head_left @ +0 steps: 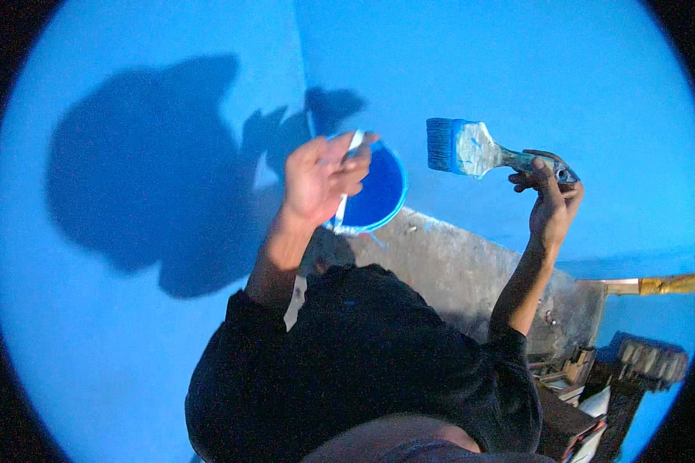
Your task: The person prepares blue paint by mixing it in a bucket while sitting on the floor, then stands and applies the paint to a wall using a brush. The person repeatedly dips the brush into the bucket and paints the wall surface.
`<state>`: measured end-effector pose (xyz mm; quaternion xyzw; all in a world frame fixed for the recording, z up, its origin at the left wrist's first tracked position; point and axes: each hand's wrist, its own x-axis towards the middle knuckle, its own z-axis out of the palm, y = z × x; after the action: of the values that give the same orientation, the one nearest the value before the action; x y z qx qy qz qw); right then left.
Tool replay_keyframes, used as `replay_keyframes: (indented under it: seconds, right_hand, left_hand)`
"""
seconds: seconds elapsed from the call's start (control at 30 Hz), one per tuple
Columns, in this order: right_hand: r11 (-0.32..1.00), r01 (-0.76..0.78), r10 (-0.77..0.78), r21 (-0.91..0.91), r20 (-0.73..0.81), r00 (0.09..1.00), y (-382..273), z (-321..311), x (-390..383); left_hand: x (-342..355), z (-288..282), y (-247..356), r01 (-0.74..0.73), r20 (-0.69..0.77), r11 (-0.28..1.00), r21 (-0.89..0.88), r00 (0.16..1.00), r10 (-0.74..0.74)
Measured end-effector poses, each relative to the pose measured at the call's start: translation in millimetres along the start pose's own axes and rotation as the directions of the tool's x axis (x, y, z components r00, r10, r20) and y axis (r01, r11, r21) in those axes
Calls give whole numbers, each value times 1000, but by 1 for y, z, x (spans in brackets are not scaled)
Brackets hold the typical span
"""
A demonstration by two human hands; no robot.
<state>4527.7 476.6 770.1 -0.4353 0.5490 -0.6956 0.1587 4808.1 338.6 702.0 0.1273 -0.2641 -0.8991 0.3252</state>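
My left hand (313, 185) is curled round a white strip that looks like the handle (342, 212) of a round paint bucket (404, 187). Deep blue paint shows inside the bucket, and its left side is hidden behind my fingers. Off to the right, my right hand (552, 202) grips a wide paintbrush (477, 149) by the end of its handle. The brush is held roughly level, bristles pointing left, apart from the bucket. Blue paint coats the bristles, and the pale metal band behind them is smeared. Whether the bristles touch the wall behind cannot be told.
Two blue walls (471, 54) meet in a corner above the bucket, with a large dark shadow on the left one. A stained grey concrete surface (448, 251) lies below. Dark furniture with books and papers (571, 378) stands at the lower right, near a yellowish strip (660, 285).
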Motion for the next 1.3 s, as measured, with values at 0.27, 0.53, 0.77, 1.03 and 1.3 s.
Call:
replay_keyframes:
  seconds: [0.27, 0.53, 0.77, 1.03, 1.3]
  right_hand:
    - [963, -63, 167, -260, 397, 902, 47, 79, -22]
    - [530, 530, 183, -663, 699, 691, 131, 134, -27]
    - [493, 616, 258, -615, 779, 571, 109, 143, -36]
    - [537, 628, 8, -564, 747, 665, 90, 111, -34]
    - [638, 525, -119, -563, 601, 790, 80, 110, -54]
  left_hand:
    - [1, -11, 3, -9, 72, 1000, -14, 997, 10]
    - [12, -11, 2, 60, 118, 998, 5, 991, -60]
    - [8, -4, 5, 100, 119, 995, 7, 988, -100]
    - [7, 1, 8, 174, 120, 985, -7, 978, -172]
    - [1, -16, 12, 194, 132, 977, 85, 970, -204]
